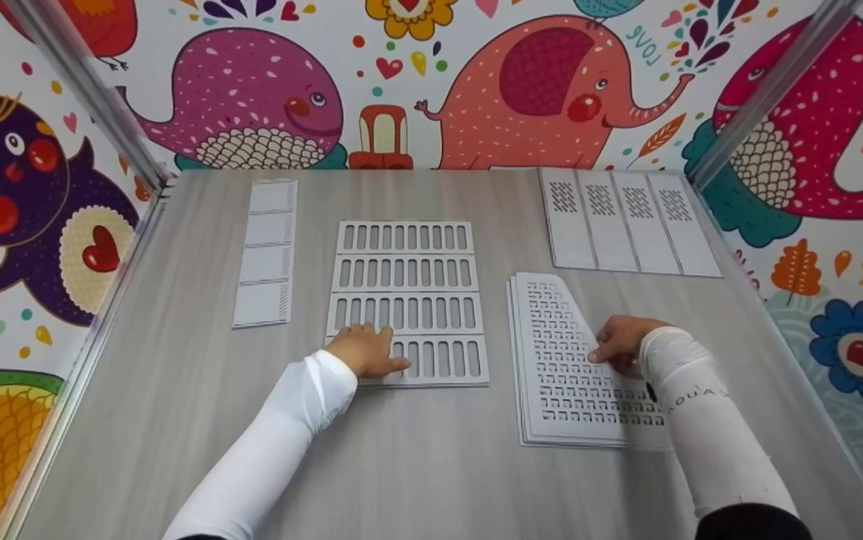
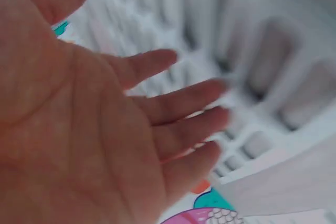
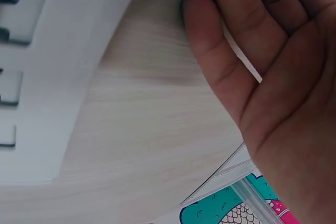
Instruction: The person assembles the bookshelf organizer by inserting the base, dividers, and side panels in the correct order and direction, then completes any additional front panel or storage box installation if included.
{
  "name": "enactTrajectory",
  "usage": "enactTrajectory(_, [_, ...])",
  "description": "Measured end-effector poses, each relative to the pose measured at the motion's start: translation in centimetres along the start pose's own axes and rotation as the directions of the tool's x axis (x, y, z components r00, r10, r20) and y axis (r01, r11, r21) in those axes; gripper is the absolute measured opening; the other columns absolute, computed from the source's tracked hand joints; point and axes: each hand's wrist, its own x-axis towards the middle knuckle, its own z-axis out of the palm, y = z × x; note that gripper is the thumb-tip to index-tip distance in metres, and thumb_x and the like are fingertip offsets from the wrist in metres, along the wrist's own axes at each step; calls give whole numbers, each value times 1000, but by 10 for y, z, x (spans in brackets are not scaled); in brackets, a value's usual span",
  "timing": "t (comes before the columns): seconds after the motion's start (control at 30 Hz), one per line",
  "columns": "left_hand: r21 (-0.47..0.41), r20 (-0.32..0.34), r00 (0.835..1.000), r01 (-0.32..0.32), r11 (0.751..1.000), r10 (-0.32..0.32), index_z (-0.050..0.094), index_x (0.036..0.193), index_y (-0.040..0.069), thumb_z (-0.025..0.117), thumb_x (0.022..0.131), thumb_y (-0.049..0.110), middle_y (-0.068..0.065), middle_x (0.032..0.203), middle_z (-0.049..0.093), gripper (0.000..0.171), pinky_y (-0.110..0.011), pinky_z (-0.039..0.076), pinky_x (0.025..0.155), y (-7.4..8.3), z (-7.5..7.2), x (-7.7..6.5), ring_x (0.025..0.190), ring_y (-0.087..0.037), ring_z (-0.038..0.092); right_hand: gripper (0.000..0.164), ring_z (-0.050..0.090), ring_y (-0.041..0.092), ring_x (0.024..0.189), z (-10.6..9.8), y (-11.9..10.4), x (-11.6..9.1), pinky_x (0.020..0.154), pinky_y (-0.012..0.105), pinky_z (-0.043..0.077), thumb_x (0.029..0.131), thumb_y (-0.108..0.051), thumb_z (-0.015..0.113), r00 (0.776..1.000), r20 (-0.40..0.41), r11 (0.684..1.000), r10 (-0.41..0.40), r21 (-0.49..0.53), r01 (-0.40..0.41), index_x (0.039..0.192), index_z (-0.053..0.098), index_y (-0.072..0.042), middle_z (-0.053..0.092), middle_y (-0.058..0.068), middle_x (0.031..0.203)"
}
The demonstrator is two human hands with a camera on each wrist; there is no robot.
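My left hand [image 1: 366, 352] lies over the near row of a pale panel [image 1: 405, 292] with rows of long slots. Its fingers are spread, and the left wrist view shows the palm [image 2: 79, 108] with straight fingers beside the blurred slots [image 2: 268, 61]. At the right, my right hand [image 1: 624, 343] pinches the slanted edge of the top sheet in a stack of perforated white panels [image 1: 559, 352]. In the right wrist view that panel's edge [image 3: 73, 77] is at the left, the lower fingers [image 3: 207, 35] are bent, and the pinching fingertips are out of view.
A narrow stack of white panels [image 1: 265, 255] lies at the left of the wood-grain table [image 1: 416, 465]. Another wide, jointed white stack with slanted slits [image 1: 626, 232] is at the back right. Cartoon-printed walls [image 1: 251, 90] and metal posts [image 1: 94, 90] enclose the table.
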Motion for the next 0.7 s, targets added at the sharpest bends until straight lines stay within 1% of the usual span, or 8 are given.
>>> enactTrajectory(0.1, [-33, -8, 1000, -15, 999, 15, 31, 147, 2, 52, 92, 52, -29, 152, 25, 77, -55, 23, 115, 2, -12, 15, 141, -45, 26, 42, 58, 15, 69, 2, 0, -1, 61, 27, 46, 70, -46, 78, 1000, 0, 1000, 13, 17, -13, 92, 73, -10, 70, 0, 76])
enactTrajectory(0.2, [-63, -62, 997, -54, 997, 50, 22, 151, 6, 57, 89, 51, -29, 156, 11, 84, -56, 21, 116, -3, -19, 38, 144, -45, 17, 41, 58, 14, 68, 1, -1, -3, 61, 27, 45, 72, -46, 76, 1000, -6, 1000, 8, 1, -8, 92, 73, -9, 70, 0, 76])
enactTrajectory(0.3, [-95, -123, 990, -80, 992, 68, 14, 152, 7, 64, 85, 49, -29, 157, 2, 94, -56, 16, 117, -12, -20, 57, 146, -45, 9, 40, 57, 14, 67, 1, -1, -2, 61, 26, 45, 74, -45, 75, 1000, -6, 1000, -1, -13, 1, 92, 73, -10, 69, 0, 75])
enactTrajectory(0.37, [-99, -148, 987, -86, 991, 71, 11, 153, 7, 68, 82, 50, -28, 157, -2, 100, -55, 10, 119, -20, -18, 66, 147, -44, 3, 39, 58, 13, 67, 1, 0, -3, 61, 26, 46, 77, -45, 73, 1000, 4, 999, -21, -31, 21, 93, 73, -9, 70, 0, 75])
enactTrajectory(0.43, [-92, -136, 988, -79, 993, 66, 6, 153, 7, 70, 79, 51, -26, 158, -6, 107, -55, 6, 119, -25, -14, 68, 148, -42, -2, 39, 59, 13, 67, 1, 1, -2, 61, 26, 47, 77, -45, 73, 1000, 12, 999, -28, -33, 28, 93, 73, -9, 70, 0, 76])
enactTrajectory(0.53, [-59, -63, 997, -44, 997, 40, -1, 153, 6, 68, 79, 55, -22, 159, -11, 112, -56, 2, 119, -29, -6, 64, 148, -38, -8, 40, 60, 13, 67, 1, 1, -2, 61, 27, 48, 79, -45, 72, 999, 23, 998, -46, -44, 47, 94, 73, -8, 70, -1, 76])
enactTrajectory(0.63, [-39, -2, 1000, 0, 999, 0, -3, 152, 4, 66, 80, 57, -20, 159, -11, 114, -59, 2, 118, -25, -3, 58, 148, -36, -9, 40, 60, 13, 68, -1, 1, -3, 63, 27, 49, 80, -45, 71, 999, 29, 998, -42, -41, 43, 96, 72, -8, 70, -1, 77])
enactTrajectory(0.7, [-29, 9, 999, 32, 999, -32, -3, 152, 5, 67, 79, 57, -21, 159, -10, 114, -62, 4, 116, -20, -4, 55, 149, -36, -8, 41, 61, 13, 70, -4, 2, -3, 65, 28, 49, 82, -44, 70, 998, 40, 998, -48, -34, 49, 98, 70, -6, 70, -1, 78])
